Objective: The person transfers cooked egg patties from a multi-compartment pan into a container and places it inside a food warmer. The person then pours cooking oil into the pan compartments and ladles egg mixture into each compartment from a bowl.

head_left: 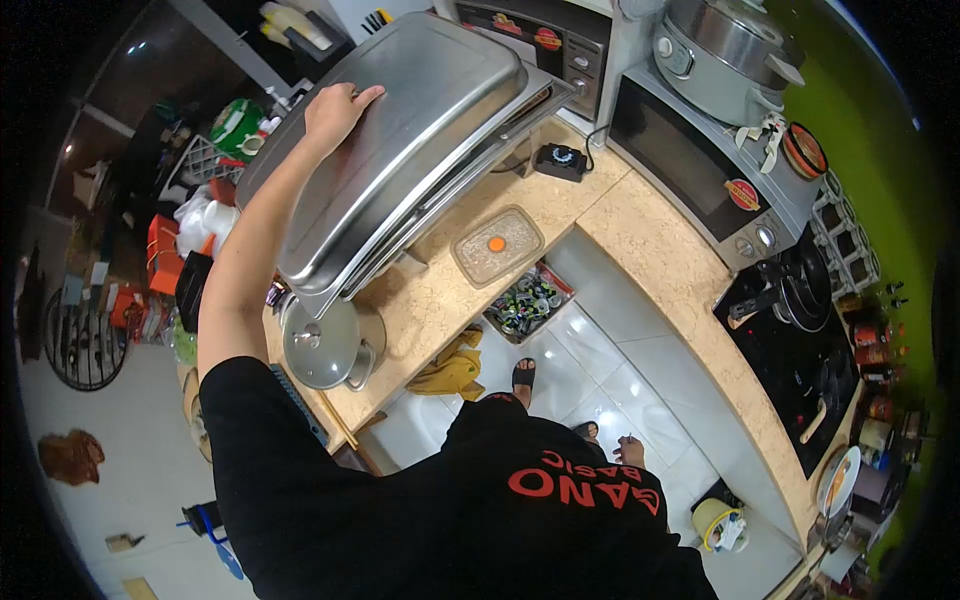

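Observation:
My left hand (338,118) is closed at the top of a large metal lid (420,95), its thumb pointing out; whatever handle lies under the fingers is hidden. The lid rests tilted over a metal tray frame (440,205) on the stone counter. Low beside my body, over the tiled floor, is my right hand (630,452), small in view, with fingers curled around something thin that I cannot make out. A lidded container with an orange knob (497,244) sits near the counter edge, and a pot with a glass lid (320,342) stands below the metal lid.
Two ovens (680,160) stand at the back, one under a steamer (720,60). Pans rest on a black cooktop (790,350) at right. On the floor are a bin of cans (528,303), a yellow cloth (450,370) and a yellow bucket (715,525).

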`<state>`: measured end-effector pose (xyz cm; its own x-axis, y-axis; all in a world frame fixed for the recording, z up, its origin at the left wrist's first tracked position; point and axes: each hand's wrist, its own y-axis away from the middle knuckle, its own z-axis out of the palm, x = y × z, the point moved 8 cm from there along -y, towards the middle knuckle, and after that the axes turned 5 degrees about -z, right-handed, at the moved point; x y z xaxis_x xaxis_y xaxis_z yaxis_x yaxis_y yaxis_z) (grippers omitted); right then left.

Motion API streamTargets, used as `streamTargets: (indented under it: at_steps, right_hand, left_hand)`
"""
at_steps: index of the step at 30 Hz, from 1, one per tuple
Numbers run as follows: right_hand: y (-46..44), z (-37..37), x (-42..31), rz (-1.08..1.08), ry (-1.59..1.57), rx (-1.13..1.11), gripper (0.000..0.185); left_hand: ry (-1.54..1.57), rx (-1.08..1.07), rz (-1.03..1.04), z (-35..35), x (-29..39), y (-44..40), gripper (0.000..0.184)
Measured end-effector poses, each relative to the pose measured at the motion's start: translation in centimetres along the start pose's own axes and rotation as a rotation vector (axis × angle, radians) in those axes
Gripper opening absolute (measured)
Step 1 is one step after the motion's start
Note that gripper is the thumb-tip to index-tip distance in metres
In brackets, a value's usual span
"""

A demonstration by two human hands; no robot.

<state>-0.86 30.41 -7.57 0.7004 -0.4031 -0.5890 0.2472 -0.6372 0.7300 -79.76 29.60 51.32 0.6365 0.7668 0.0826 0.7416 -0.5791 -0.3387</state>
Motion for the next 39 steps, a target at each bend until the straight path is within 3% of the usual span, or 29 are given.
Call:
streamTargets:
  at_steps: [5,11,19,21,28,32,35,36,37,38,39]
  right_hand:
    - [2.6,1.9,-0.7,0.037,0.165,-0.042,0.037]
    - [3.0,3.4,-1.2,0.038,0.108,0.016,0.037]
    - [0.7,4.1,0.0,0.053,-0.016,-0.005,0.035]
    - [0.3,3.6,0.0,-0.029,-0.031,0.036,0.035]
    - [1.4,2.3,-1.3,0.059,0.018,0.0,0.033]
    - [0.0,3.0,1.7,0.078,-0.023,0.003,0.033]
    - [1.0,2.8,-1.0,0.056,0.166,-0.037,0.033]
    - [1.2,2.6,-2.2,-0.01,0.199,-0.07,0.033]
    - [1.7,2.1,-3.4,-0.126,0.2,-0.021,0.033]
    - [1.5,1.5,-3.6,-0.16,0.292,-0.008,0.033]
    - [1.0,0.9,-3.8,-0.199,0.374,0.014,0.034]
  left_hand:
    - [0.005,-0.031,0.064,4.6,1.5,-3.4,0.068]
    - [-0.026,-0.095,0.068,7.6,2.3,-4.4,0.068]
    - [-0.015,-0.111,0.051,9.0,1.7,-4.3,0.068]
    - [-0.015,-0.135,0.053,9.2,1.9,-4.2,0.068]
    - [-0.019,-0.146,0.081,10.0,2.2,-5.0,0.074]
    - [-0.054,-0.195,0.081,10.5,2.1,-5.5,0.074]
    - [0.017,-0.141,0.06,9.7,1.1,-5.8,0.072]
    - [-0.045,-0.018,0.089,7.7,2.0,-5.2,0.066]
    - [0.149,0.337,0.155,3.6,3.7,-2.8,0.031]
    - [0.138,0.248,0.157,2.8,3.8,-3.3,0.048]
    - [0.189,0.23,0.235,0.8,4.9,-1.9,0.05]
